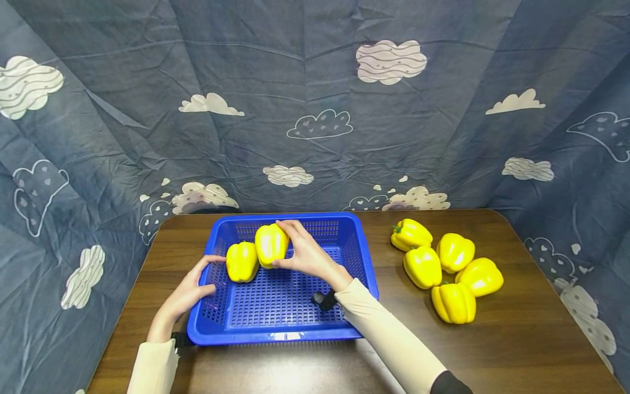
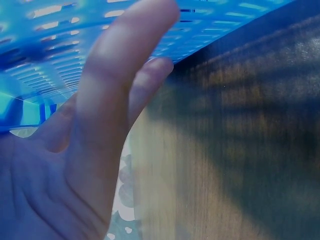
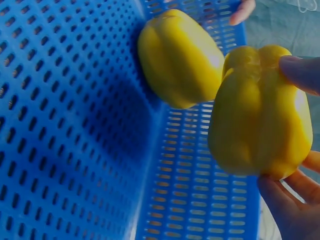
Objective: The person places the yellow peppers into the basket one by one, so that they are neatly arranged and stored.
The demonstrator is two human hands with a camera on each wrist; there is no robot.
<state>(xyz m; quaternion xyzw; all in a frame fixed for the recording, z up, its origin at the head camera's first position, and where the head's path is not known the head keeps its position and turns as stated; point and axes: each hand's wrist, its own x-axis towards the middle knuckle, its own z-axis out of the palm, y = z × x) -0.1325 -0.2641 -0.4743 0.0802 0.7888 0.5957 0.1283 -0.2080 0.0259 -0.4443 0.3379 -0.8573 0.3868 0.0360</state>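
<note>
A blue perforated basket [image 1: 361, 257] stands on the brown wooden table [image 1: 517, 339], and everything else sits around it. The right hand [image 1: 307, 253] reaches in over the basket's near right rim and grips a yellow bell pepper [image 1: 270, 244] between thumb and curled fingers, holding it over the far left part of the basket. Just to the left of that held pepper, touching it, a second yellow bell pepper [image 1: 242, 261] lies against the basket's left wall. The left hand [image 1: 189, 293] rests outside the left wall with its fingers straight and relaxed, holding nothing; its fingertips lie along the rim right next to the second pepper, though contact with the pepper itself cannot be told. To the right of the basket, well apart from it, five more yellow bell peppers [image 1: 445, 268] lie clustered on the table. That makes seven peppers in all: two in the basket, five outside it, and one basket.
</note>
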